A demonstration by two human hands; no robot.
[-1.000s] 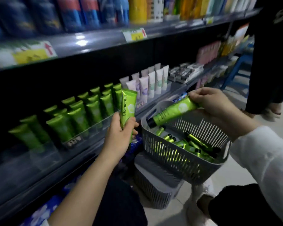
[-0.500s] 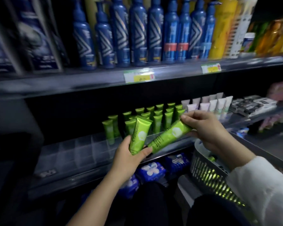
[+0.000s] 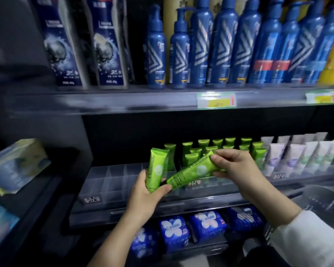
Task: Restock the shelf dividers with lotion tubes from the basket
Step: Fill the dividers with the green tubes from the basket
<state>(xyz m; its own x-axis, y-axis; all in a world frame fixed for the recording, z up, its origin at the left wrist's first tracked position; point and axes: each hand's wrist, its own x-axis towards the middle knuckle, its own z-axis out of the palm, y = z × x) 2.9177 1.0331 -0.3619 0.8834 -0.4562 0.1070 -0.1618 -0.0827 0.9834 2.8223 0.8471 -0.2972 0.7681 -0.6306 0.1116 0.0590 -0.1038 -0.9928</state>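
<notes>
Both hands full: left hand point(image 3: 147, 191) wraps an upright green tube point(image 3: 155, 170), right hand point(image 3: 233, 166) pinches a second tube point(image 3: 193, 171) by its crimp, cap slanting down toward the left hand. Empty divider slots point(image 3: 114, 180) sit just beyond the left grip, so that hand's closer, I reckon.

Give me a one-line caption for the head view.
Left hand grips an upright green lotion tube while the right hand holds a second tube tilted toward it, in front of clear shelf dividers.

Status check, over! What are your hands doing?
Left hand grips upright green Chamomile tube. Right hand pinches second tube, tilted. Clear divider slots ahead, unblocked.
</notes>
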